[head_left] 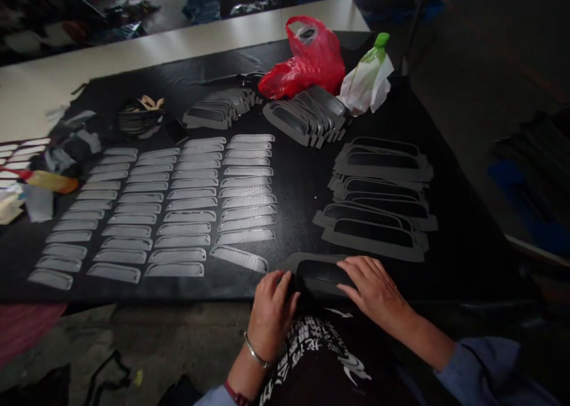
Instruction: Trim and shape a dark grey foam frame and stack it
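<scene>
Near the table's front edge lies a flat dark grey piece with a black curved panel (pixel 323 270). My left hand (pixel 271 308), with a silver bangle on the wrist, grips its left end, fingers bent and close together. My right hand (pixel 371 284) holds the right end between thumb and fingers. Just left of the piece, a light grey curved strip (pixel 240 258) lies at a slant. Similar strips (pixel 187 228) are laid out in columns across the left of the table. Overlapping grey pieces with black panels (pixel 374 231) are stacked to the right.
More overlapping pieces (pixel 307 115) lie farther back, beside a red plastic bag (pixel 318 59) and a white and green bag (pixel 367 79). On the left are a yellow bottle with a red tip (pixel 53 181), scraps and a dark round container (pixel 138 118). Black sheeting (pixel 298 198) covers the table.
</scene>
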`<move>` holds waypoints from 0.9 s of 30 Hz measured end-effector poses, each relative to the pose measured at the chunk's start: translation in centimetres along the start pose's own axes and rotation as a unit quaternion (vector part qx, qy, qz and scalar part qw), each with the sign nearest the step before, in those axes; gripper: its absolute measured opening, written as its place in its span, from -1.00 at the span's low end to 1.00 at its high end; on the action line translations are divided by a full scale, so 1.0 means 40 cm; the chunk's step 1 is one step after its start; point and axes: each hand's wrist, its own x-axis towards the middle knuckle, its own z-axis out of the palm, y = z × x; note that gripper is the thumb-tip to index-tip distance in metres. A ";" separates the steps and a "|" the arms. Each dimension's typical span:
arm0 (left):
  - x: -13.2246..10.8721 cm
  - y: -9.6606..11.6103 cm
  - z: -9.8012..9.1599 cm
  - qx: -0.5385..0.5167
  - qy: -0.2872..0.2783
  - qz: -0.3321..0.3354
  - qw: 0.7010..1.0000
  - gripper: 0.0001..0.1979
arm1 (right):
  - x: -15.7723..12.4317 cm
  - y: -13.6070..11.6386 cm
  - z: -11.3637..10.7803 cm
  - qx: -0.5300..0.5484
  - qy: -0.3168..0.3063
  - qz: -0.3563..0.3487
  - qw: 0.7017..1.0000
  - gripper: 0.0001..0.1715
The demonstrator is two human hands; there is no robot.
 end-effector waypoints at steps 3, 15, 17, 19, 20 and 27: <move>-0.023 -0.018 0.031 -0.018 0.004 -0.005 1.000 -0.64 | -0.002 0.010 0.030 0.005 -0.008 0.013 1.000 -0.63; 0.003 -0.048 0.089 -0.027 -0.026 -0.011 0.999 -0.58 | 0.031 -0.024 0.070 0.004 -0.030 0.051 0.998 -0.65; 0.006 -0.052 0.093 -0.020 -0.030 -0.008 0.999 -0.58 | 0.035 -0.028 0.074 0.001 -0.035 0.055 0.998 -0.65; 0.008 -0.054 0.096 -0.015 -0.034 -0.008 0.999 -0.58 | 0.039 -0.030 0.075 -0.004 -0.041 0.059 0.997 -0.62; 0.009 -0.055 0.097 -0.013 -0.036 -0.010 0.999 -0.58 | 0.040 -0.031 0.075 -0.007 -0.044 0.060 0.997 -0.61; 0.012 -0.057 0.107 -0.010 -0.032 -0.022 0.999 -0.59 | 0.051 -0.032 0.068 -0.013 -0.052 0.065 0.996 -0.62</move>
